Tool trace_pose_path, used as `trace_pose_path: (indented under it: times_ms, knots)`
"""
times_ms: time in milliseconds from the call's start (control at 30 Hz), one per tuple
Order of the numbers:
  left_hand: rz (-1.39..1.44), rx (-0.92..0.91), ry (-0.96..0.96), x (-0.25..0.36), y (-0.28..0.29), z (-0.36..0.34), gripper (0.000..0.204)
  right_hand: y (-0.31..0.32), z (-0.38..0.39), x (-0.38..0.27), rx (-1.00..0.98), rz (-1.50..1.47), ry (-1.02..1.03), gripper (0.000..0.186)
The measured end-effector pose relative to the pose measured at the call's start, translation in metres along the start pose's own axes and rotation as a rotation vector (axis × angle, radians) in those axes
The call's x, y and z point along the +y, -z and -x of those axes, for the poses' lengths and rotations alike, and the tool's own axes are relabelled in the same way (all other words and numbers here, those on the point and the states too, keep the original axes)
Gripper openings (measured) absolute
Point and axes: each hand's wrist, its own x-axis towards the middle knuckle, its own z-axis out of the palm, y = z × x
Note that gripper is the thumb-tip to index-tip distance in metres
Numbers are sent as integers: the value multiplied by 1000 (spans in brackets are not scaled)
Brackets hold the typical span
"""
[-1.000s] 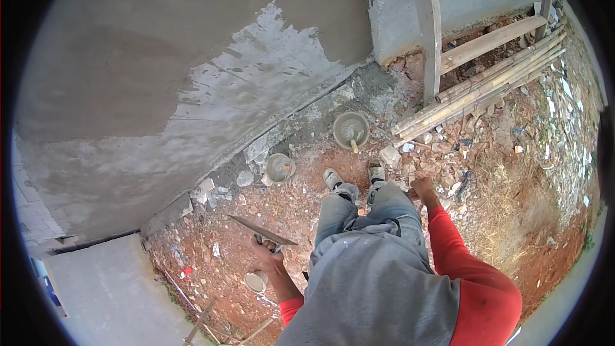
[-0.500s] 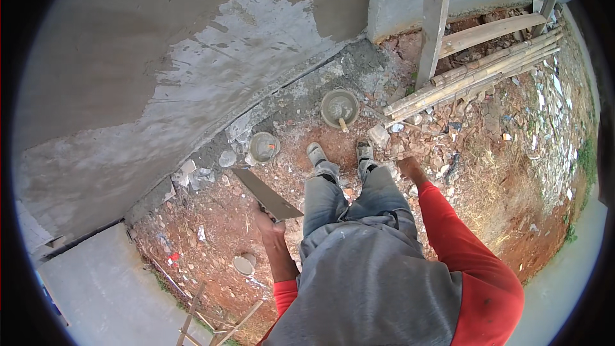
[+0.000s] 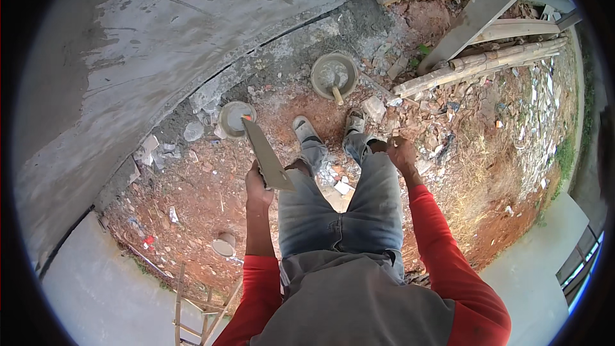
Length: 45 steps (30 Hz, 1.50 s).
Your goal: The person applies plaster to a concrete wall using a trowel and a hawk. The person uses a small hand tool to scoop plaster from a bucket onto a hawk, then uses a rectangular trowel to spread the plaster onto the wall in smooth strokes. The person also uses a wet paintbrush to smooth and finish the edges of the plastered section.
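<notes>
Left of the blue-jeaned legs, the left hand grips a long, flat, grey-brown float, long axis forward toward a small round grey bucket; farther right hand: finger state unclear.

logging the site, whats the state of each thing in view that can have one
Left hand, closed on the float
Float, held at a slant
Right hand, fingers curled; whether empty, unclear
Large bucket, upright, wooden handle over its rim
Small bucket, upright
Pale tub, fill unclear
Bamboo poles, lying together
Wall, patchy, partly darker
</notes>
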Motion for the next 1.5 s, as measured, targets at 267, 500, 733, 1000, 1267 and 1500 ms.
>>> trace_pose_path:
  times_ms: [267, 500, 733, 1000, 1267, 1500]
  knots:
    - [-195, 13, 25, -64, 44, -182, 38, -191, -200, -66, -188, 148, 49, 57]
    - [-275, -153, -111, -62, 10, -331, 31, -310, -294, -56, -268, -475, -254, 45]
    - [-633, -18, -289, -53, -75, -399, 40, -288, -357, -78, -409, -939, -426, 30]
    - [-562, -376, -306, -26, -54, -472, 46, -201, -335, -125, 70, 431, 241, 25]
    - [-700, -630, -240, -46, -70, -518, 45, -242, -309, -74, 45, 785, 883, 26]
    - [-625, -579, -48, -77, -74, -561, 40, -215, -343, -113, 118, 728, 488, 19]
